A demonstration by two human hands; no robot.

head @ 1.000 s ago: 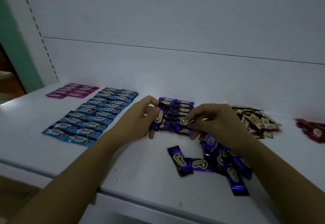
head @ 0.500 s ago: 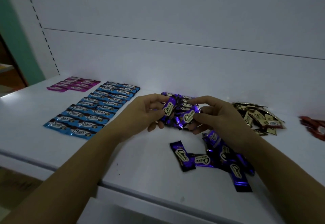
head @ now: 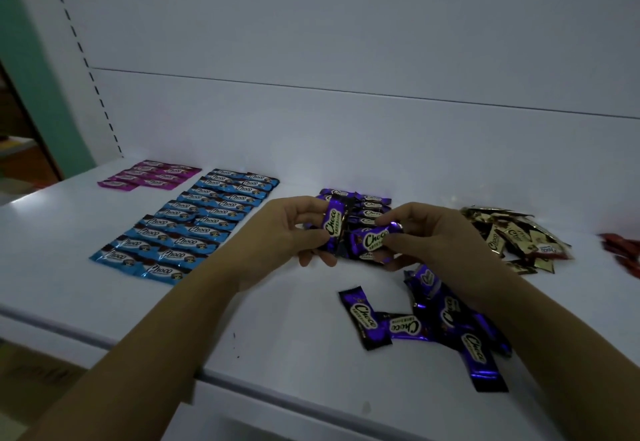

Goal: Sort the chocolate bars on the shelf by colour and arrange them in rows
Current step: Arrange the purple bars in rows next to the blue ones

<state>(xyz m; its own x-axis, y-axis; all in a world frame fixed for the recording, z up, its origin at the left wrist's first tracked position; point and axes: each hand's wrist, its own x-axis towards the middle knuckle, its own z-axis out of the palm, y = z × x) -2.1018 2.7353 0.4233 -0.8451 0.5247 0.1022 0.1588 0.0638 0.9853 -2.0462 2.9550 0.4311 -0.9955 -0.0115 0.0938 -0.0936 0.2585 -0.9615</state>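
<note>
My left hand [head: 289,233] holds a purple chocolate bar [head: 333,227] nearly upright between thumb and fingers. My right hand [head: 433,236] pinches a second purple bar [head: 372,240], tilted, just right of the first. Both are lifted above the near end of the row of purple bars [head: 370,207], which my hands partly hide. Loose purple bars [head: 446,319] lie in a heap under my right forearm. Blue bars [head: 194,222] lie in two neat columns at the left, with pink bars [head: 149,176] behind them.
A pile of gold-and-cream bars [head: 512,236] sits to the right, and red bars [head: 623,250] lie at the far right edge. The white shelf [head: 242,302] has a front lip near me and a white back panel behind.
Both hands lifted their purple bars off the purple row and raised them; the left bar turned nearly upright. The camera tilted, so the shelf appears slightly lower.
</note>
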